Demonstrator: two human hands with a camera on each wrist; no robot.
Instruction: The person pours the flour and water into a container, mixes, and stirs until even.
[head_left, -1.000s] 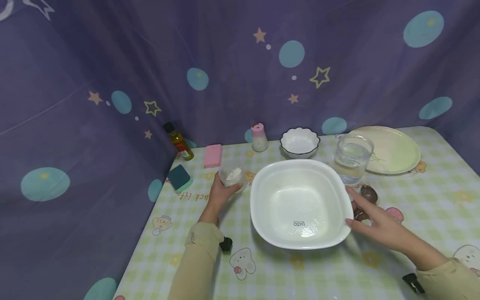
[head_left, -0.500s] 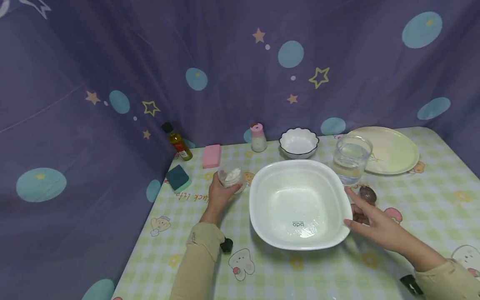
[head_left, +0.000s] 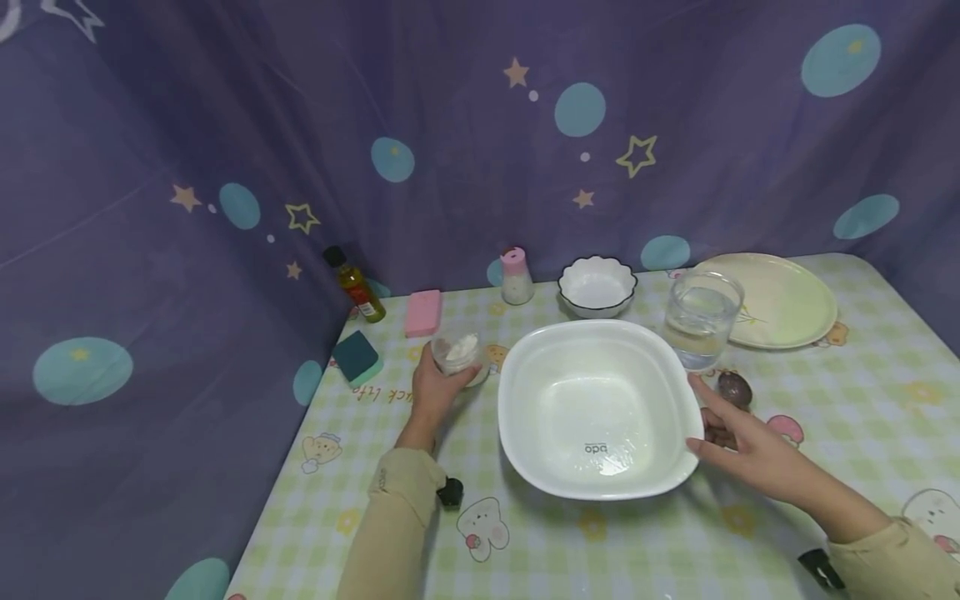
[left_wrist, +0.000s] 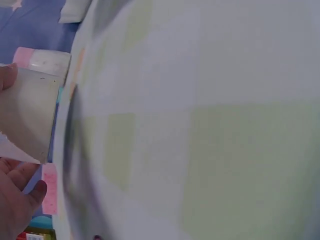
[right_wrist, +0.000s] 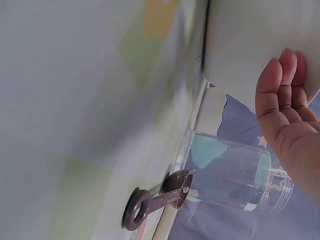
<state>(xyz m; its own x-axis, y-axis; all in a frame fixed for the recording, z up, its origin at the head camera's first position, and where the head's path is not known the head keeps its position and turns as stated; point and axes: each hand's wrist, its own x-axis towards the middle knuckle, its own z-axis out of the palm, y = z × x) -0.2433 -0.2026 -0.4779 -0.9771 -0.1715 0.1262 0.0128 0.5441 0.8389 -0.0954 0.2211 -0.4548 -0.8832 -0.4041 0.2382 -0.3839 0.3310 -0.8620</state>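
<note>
Resting beside fingers [head_left: 705, 398], basin [head_left: 600, 408] (white), touching

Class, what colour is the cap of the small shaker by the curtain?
Pink. The shaker cap shows best in the head view.

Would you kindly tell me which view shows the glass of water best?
The head view: the glass stands whole and upright between the basin and the plate. The right wrist view shows it closer but sideways, partly behind the right hand. The left wrist view does not show it.
</note>
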